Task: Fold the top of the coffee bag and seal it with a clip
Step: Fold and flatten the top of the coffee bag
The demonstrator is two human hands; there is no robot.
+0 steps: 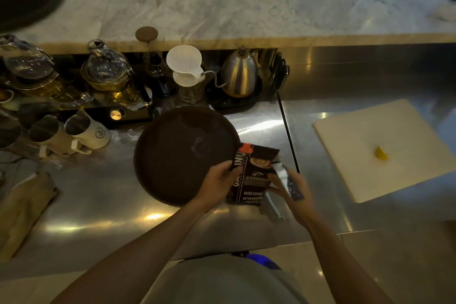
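Note:
A black coffee bag with white lettering and an orange patch near its top stands on the steel counter, just right of a round dark tray. My left hand grips the bag's left edge. My right hand is at the bag's right side and holds a long clip, pale at its upper end and dark blue lower down, lying slantwise against the bag's right edge. The bag's top looks flattened; whether it is folded I cannot tell.
The round dark tray lies left of the bag. Behind it stand a white dripper on a glass server, a steel gooseneck kettle, glass teapots and milk jugs. A pale cutting board with a yellow piece lies right.

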